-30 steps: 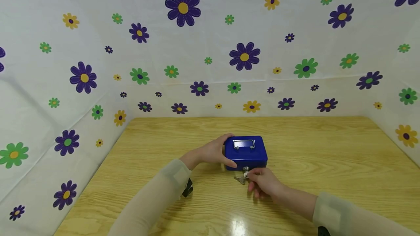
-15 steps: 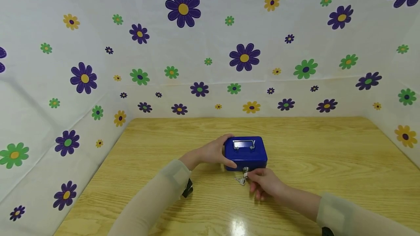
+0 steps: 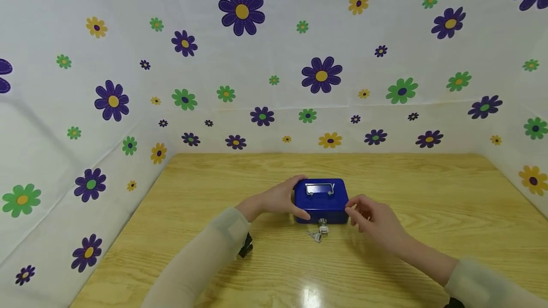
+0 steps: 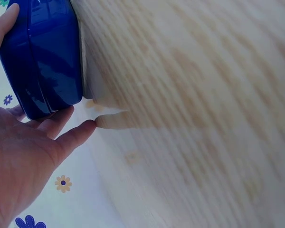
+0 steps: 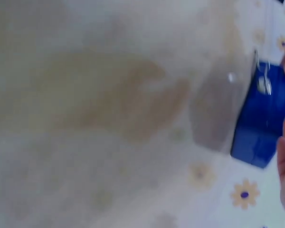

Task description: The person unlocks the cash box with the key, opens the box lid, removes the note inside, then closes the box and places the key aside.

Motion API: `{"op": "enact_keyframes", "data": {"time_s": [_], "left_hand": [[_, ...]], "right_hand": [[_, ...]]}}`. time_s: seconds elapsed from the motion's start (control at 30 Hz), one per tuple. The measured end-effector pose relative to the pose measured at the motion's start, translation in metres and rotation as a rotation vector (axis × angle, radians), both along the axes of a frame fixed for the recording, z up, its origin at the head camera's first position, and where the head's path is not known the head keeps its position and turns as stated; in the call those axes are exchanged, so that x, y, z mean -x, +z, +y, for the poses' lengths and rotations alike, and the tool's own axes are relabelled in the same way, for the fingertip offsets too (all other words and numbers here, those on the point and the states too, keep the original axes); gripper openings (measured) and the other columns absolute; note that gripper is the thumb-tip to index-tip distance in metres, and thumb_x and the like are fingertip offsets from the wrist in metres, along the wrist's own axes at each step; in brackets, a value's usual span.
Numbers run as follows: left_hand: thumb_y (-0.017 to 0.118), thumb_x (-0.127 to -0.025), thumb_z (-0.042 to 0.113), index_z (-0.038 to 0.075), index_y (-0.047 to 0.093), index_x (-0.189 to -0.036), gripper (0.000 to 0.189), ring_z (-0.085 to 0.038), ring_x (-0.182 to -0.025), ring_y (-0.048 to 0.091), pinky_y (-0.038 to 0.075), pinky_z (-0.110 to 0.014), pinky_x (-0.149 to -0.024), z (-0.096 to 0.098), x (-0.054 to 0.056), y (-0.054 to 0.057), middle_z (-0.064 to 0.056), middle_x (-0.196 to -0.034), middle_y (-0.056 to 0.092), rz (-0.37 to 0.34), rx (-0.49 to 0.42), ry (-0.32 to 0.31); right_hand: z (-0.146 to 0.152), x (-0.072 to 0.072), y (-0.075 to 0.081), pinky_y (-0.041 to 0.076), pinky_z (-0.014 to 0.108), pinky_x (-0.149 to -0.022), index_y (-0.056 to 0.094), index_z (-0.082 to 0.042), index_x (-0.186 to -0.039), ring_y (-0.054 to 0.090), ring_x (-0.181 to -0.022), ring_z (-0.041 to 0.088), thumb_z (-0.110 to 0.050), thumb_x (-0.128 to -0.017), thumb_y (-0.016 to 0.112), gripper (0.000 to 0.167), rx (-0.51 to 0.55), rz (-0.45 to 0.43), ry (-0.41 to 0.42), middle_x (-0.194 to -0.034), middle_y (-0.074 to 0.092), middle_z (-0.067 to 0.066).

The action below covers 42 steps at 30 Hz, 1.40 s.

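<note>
Wooden table: left hand grips blue box; right hand loosely curled at right corner, contact unclear.

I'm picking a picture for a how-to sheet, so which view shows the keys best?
The head view: the keys show plainly there, at the front of the blue box. The right wrist view catches them too, but blurred and near its right edge. The left wrist view shows part of the box but no keys.
</note>
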<state>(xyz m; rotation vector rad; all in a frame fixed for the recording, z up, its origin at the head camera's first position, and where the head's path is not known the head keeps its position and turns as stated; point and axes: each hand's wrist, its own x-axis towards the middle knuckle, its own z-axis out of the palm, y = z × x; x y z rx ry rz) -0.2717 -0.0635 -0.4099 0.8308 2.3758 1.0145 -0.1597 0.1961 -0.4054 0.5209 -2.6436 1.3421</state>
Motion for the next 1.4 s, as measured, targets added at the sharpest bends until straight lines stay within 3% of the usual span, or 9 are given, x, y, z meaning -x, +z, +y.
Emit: {"op": "enact_keyframes", "data": {"time_s": [0.13, 0.2, 0.3, 0.4, 0.5, 0.63, 0.93, 1.4], "left_hand": [[0.085, -0.075, 0.033, 0.014, 0.022, -0.152, 0.101, -0.021, -0.126, 0.042, 0.035, -0.041, -0.105, 0.000, -0.001, 0.000, -0.004, -0.145, 0.039, -0.003, 0.008, 0.005], [0.085, -0.075, 0.034, 0.015, 0.021, -0.152, 0.102, -0.021, -0.127, 0.041, 0.035, -0.041, -0.105, 0.000, -0.001, 0.001, -0.005, -0.146, 0.039, 0.001, 0.012, 0.005], [0.085, -0.076, 0.034, 0.016, 0.019, -0.153, 0.103, -0.022, -0.129, 0.040, 0.034, -0.041, -0.106, 0.000, -0.001, 0.001, -0.006, -0.147, 0.037, 0.007, 0.018, 0.002], [0.084, -0.076, 0.034, 0.014, 0.019, -0.154, 0.104, -0.022, -0.129, 0.040, 0.033, -0.041, -0.107, 0.001, -0.001, 0.000, -0.006, -0.147, 0.037, 0.010, 0.015, -0.005], [0.084, -0.076, 0.034, 0.014, 0.019, -0.154, 0.103, -0.021, -0.128, 0.040, 0.033, -0.040, -0.107, 0.001, 0.000, 0.000, -0.006, -0.147, 0.037, 0.010, 0.014, -0.009], [0.084, -0.076, 0.034, 0.015, 0.018, -0.154, 0.104, -0.020, -0.127, 0.041, 0.033, -0.040, -0.106, 0.001, 0.000, 0.000, -0.006, -0.147, 0.037, 0.005, 0.017, -0.014], [0.084, -0.076, 0.035, 0.015, 0.017, -0.154, 0.105, -0.022, -0.130, 0.039, 0.034, -0.041, -0.106, 0.001, 0.001, -0.001, -0.006, -0.149, 0.036, 0.003, 0.021, -0.001], [0.084, -0.076, 0.036, 0.016, 0.017, -0.155, 0.105, -0.023, -0.132, 0.038, 0.033, -0.043, -0.107, 0.000, 0.000, 0.000, -0.007, -0.150, 0.034, 0.015, 0.035, 0.000]], "right_hand": [[0.006, 0.015, 0.003, 0.048, 0.027, -0.057, 0.064, -0.006, -0.102, 0.057, -0.076, 0.013, -0.008, -0.091, 0.068, 0.011, -0.101, 0.280, -0.017, -0.087, 0.063, -0.002], [0.008, 0.024, 0.004, 0.052, 0.033, -0.065, 0.063, -0.004, -0.109, 0.058, -0.092, 0.019, -0.009, -0.090, 0.070, 0.021, -0.128, 0.319, 0.001, -0.102, 0.064, 0.003], [0.010, 0.036, 0.001, 0.050, 0.049, -0.084, 0.055, -0.004, -0.128, 0.051, -0.118, 0.032, -0.019, -0.090, 0.071, 0.044, -0.166, 0.252, 0.041, -0.128, 0.055, 0.013], [0.011, 0.044, -0.003, 0.039, 0.061, -0.097, 0.042, -0.006, -0.142, 0.037, -0.133, 0.040, -0.033, -0.089, 0.072, 0.066, -0.217, 0.138, 0.070, -0.146, 0.039, 0.016], [0.012, 0.051, -0.007, 0.031, 0.066, -0.100, 0.034, -0.007, -0.147, 0.028, -0.137, 0.045, -0.042, -0.085, 0.075, 0.082, -0.258, 0.072, 0.093, -0.152, 0.030, 0.019], [0.014, 0.057, -0.012, 0.031, 0.068, -0.099, 0.031, -0.006, -0.148, 0.028, -0.136, 0.049, -0.046, -0.078, 0.080, 0.094, -0.275, 0.036, 0.123, -0.152, 0.028, 0.022], [0.014, 0.066, -0.017, 0.033, 0.066, -0.100, 0.031, -0.008, -0.148, 0.036, -0.132, 0.046, -0.043, -0.072, 0.086, 0.100, -0.245, 0.000, 0.193, -0.147, 0.036, 0.022], [0.014, 0.069, -0.016, 0.038, 0.063, -0.096, 0.038, -0.010, -0.143, 0.044, -0.125, 0.041, -0.041, -0.069, 0.088, 0.095, -0.233, -0.001, 0.205, -0.139, 0.043, 0.018]]}}
